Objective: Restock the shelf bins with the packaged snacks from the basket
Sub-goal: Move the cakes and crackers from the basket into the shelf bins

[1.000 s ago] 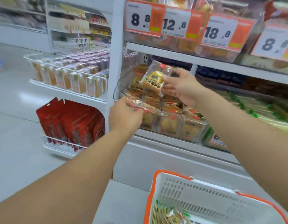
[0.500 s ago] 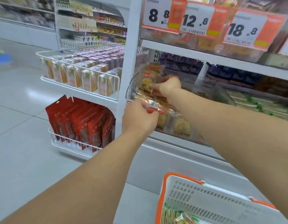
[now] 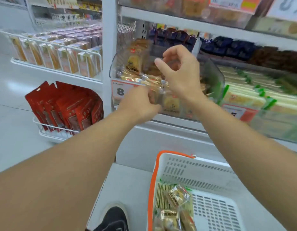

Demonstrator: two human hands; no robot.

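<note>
1. Two bare hands were in the middle of the frame, both reaching toward a clear shelf bin [image 3: 216, 75] that held yellow-and-gold snack packets [image 3: 133, 62].
2. The left hand [image 3: 141, 104] sat at the bin's front edge, fingers curled round a clear-wrapped snack packet [image 3: 158, 90]; motion blur hid how many packets it gripped.
3. The right hand [image 3: 181, 72] hung above and just right of the left, over the bin's mouth. Its fingers were loosely curled with the thumb apart from them, and it held nothing that could be seen.
4. One packet in the bin stood upright at the upper left of the bin; the others lay flat or leaned below it, too blurred to count.
5. One white basket [image 3: 194, 169] with an orange rim stood at the lower right of the frame. Against its left wall lay a small heap of packaged snacks [image 3: 175, 200]; at least three wrappers could be told apart, the rest cut off by the bottom edge.
6. One price tag [image 3: 120, 90] showing an 8 hung on the bin's front, partly behind the left hand.
7. At left of the frame, one wire rack [image 3: 52, 129] held a row of red pouches [image 3: 69, 107], about six showing.
8. Above it, a white wire shelf [image 3: 64, 45] carried rows of boxed goods, too many and too blurred to count.
9. One dark shoe [image 3: 113, 219] showed at the bottom centre.
10. Green-and-white packets [image 3: 247, 95] filled the bin at right.
</note>
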